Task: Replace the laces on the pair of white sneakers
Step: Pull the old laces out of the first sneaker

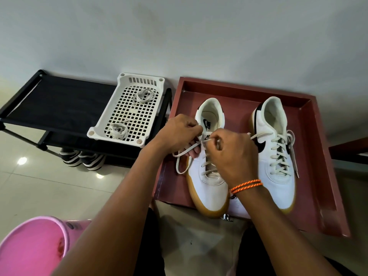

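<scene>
Both hands, left hand [177, 134] and right hand [231, 154], pinch the lace [184, 153], hiding the left sneaker [209, 188] tongue. The red tray [318, 156] holds 2 sneakers; the white basket [111, 114] holds 2 lace coils [119, 130].

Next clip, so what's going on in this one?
A person is working on the laces of the left sneaker, which sits in a red tray. The left hand and the right hand both pinch the lace near the top eyelets. The right sneaker stands beside it, laced, its ends loose. Two bundled laces lie in a white basket on a black rack.
</scene>
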